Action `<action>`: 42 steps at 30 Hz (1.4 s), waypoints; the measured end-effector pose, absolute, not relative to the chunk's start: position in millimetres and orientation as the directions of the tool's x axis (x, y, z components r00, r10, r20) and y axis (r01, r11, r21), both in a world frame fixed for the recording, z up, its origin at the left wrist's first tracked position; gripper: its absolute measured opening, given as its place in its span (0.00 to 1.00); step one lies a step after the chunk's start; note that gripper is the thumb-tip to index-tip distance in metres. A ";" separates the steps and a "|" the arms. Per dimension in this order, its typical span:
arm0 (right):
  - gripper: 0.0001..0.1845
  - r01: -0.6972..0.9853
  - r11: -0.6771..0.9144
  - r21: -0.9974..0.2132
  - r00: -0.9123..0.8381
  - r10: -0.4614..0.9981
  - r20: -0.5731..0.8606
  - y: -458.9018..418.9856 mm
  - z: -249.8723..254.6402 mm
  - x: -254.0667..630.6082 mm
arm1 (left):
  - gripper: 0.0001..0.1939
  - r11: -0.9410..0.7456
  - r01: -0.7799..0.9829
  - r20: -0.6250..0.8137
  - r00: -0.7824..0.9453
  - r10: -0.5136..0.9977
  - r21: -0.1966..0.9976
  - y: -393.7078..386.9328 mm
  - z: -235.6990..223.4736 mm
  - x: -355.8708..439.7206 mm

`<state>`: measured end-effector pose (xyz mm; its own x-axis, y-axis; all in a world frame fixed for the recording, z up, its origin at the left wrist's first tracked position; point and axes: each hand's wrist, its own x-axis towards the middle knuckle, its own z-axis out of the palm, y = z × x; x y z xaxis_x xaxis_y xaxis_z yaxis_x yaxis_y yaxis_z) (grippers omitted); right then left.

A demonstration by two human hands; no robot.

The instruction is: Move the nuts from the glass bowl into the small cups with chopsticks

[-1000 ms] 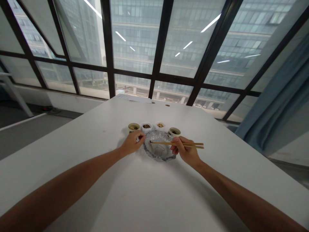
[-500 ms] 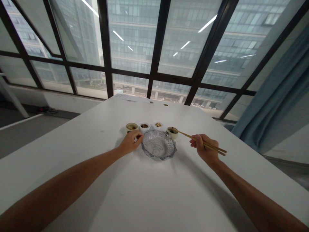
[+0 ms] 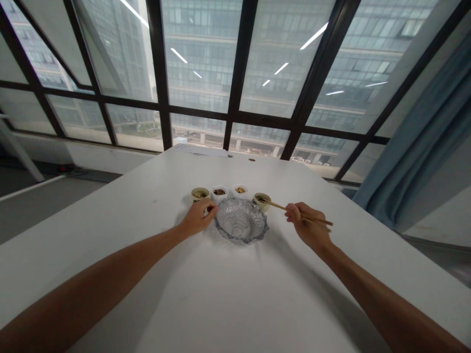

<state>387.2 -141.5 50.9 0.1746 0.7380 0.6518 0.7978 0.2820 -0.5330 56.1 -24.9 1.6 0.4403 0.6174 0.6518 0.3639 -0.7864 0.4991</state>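
My right hand is closed round a pair of wooden chopsticks. Their tips reach into the cream cup at the right, which has dark contents and dark marks outside. At the centre sits a clear glass bowl with a scalloped rim. My left hand has its fingers curled at the bowl's left rim, seemingly pinching it. Behind that hand stands a second cream cup, partly covered by my fingers. Two small white dishes lie behind the bowl: one dish with dark brown bits, one with yellowish pieces.
Everything stands on a white table. Papers and a small round brown object lie at its far end. Beyond are dark-framed windows, with a blue curtain at the right.
My right hand has moved slightly left, and the chopsticks' rear ends have come closer together and shifted left. The tips remain at the right cup. My left hand and the bowl look the same.
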 end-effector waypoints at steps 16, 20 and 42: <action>0.15 0.916 0.400 -0.008 -0.382 0.880 0.282 -137.7 67.6 288.2 | 0.06 -0.732 0.371 0.563 0.472 0.678 0.571 -24.6 -0.3 57.5; 0.16 0.887 0.458 -0.053 -0.445 0.881 0.160 -135.6 74.3 287.6 | 0.06 -0.739 0.413 0.523 0.526 0.670 0.532 -32.5 2.8 53.5; 0.18 0.985 0.161 -0.063 -0.146 0.970 0.193 -17.0 47.6 337.7 | 0.21 -0.708 0.684 0.360 0.624 0.693 0.177 71.3 29.6 73.3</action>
